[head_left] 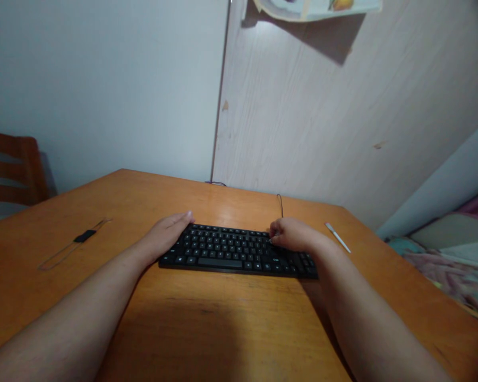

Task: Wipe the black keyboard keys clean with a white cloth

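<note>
Two bare forearms come first, the left forearm (75, 313) at eight o'clock and the right forearm (366, 307) at four o'clock, taking the middle of the black keyboard (223, 246) as the centre of the dial. Beneath them is an orange-brown wooden table (191, 329), with a soft shadow on it at six o'clock. The keyboard lies flat on the table, its space bar on the near side.

At nine o'clock the left hand (165, 237) rests against the keyboard's left end, its fingers mostly hidden; I cannot tell whether they clamp the edge. Towards three o'clock the right hand (292, 234) is over the keyboard's right part, fingers curled in close together at the keys; I cannot tell whether anything is pinched between them.

Well apart at nine o'clock lies a small black block (85, 236) with a thin loop through it. At three o'clock, near the right hand, is a slim white stick (338, 237), and farther out a heap of cloth (442, 270). A dark cord (282, 207) bends at two o'clock. Beyond the table, a wooden chair (32, 167) stands at ten o'clock, and a pale wall (103, 95) rises behind.
</note>
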### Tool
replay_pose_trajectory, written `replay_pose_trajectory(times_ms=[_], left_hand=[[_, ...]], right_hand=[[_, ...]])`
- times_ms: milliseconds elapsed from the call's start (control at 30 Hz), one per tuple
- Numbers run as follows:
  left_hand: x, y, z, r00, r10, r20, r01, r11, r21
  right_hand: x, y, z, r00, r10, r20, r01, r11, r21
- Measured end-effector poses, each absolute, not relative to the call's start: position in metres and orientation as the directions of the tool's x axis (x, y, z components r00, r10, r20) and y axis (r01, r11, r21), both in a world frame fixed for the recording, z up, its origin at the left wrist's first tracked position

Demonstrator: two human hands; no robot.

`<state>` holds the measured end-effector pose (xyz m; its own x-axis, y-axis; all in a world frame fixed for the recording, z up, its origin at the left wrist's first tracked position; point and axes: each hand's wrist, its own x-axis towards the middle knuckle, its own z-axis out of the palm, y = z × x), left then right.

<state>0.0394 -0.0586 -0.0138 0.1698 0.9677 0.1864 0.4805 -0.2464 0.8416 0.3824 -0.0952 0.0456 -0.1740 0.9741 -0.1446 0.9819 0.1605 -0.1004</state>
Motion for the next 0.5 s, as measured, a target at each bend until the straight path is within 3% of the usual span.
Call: replay_pose_trajectory(times_ms=[167, 500], left_hand=[[0.0402, -0.0603, -0.0119, 0.164, 0.968, 0.19, 0.482, -0.247, 0.841], [0.0405, -0.0605, -0.012, 0.158, 0.966, 0.202, 0.459, -0.253, 0.852]], right_hand=[[0.3772, -0.0949, 0.0425, -0.227, 0.968, -0.108, 0.966, 0.21, -0.151], [0.3753, -0.0966, 0.0447, -0.193, 0.976, -0.105, 0.976, 0.18, -0.12]])
